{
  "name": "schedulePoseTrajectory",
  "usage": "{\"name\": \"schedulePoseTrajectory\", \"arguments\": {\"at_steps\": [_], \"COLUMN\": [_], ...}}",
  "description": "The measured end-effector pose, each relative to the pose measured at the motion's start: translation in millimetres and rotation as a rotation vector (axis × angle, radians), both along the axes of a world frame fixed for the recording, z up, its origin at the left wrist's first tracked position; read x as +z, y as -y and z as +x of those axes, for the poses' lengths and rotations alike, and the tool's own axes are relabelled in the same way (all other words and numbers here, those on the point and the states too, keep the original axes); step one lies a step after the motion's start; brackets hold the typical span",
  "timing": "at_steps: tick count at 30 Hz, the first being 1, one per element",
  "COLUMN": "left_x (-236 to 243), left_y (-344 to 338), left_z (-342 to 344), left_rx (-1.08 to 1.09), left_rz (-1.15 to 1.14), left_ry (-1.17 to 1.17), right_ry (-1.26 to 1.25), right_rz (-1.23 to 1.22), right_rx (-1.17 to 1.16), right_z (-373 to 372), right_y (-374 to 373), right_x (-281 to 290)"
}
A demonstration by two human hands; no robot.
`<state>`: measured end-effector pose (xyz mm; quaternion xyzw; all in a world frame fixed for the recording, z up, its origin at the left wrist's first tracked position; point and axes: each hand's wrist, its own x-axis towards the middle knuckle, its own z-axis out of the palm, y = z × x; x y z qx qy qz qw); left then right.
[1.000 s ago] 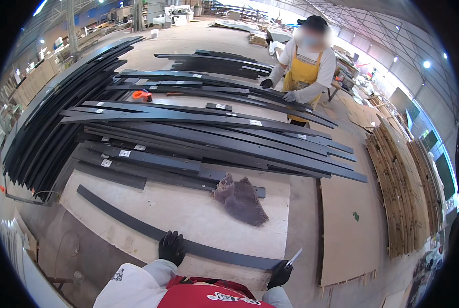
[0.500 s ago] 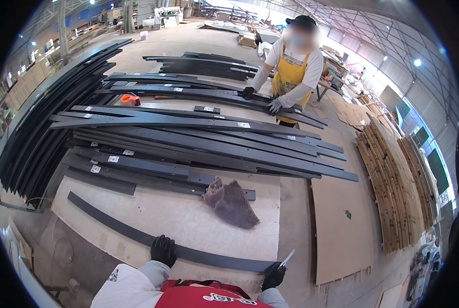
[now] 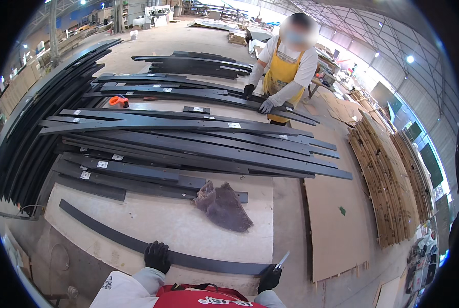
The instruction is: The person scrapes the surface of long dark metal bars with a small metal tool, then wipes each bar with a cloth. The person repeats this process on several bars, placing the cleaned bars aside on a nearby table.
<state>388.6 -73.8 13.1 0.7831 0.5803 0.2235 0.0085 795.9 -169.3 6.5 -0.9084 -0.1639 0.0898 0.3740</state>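
Note:
A long, flat dark grey strip (image 3: 101,233) lies along the near edge of a pale board (image 3: 229,241). My left hand (image 3: 156,256), in a black glove, curls its fingers over the middle of the strip. At the strip's right end my right hand (image 3: 270,276), also black-gloved, holds a thin, pale blade-like tool (image 3: 283,259) pointing up and right. Beyond the strip a crumpled brown cloth (image 3: 223,208) rests beside piled dark strips (image 3: 203,146).
A co-worker (image 3: 283,72) in a yellow apron leans over strips opposite me, both gloved hands on them. More dark lengths (image 3: 34,123) are stacked at left. An orange tape tool (image 3: 118,101) sits among them. Right stand a large brown sheet (image 3: 337,236) and bundled slats (image 3: 378,179).
The whole scene has shifted left in the picture. My hands keep their grips on the strip and the tool. The co-worker has bent further forward, hands on the dark strips.

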Motion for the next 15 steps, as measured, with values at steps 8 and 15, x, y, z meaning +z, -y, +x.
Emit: {"name": "schedulePoseTrajectory", "arguments": {"at_steps": [8, 15], "left_x": [4, -3], "left_y": [0, -2], "left_z": [1, 1], "left_rx": [-0.005, -0.015], "left_rz": [0.019, 0.061], "left_ry": [0.015, -0.026], "right_ry": [-0.005, 0.009], "right_rz": [-0.141, -0.084], "right_rx": [-0.020, -0.024], "right_z": [-8, -3], "right_y": [-10, -7], "right_x": [26, 8]}}
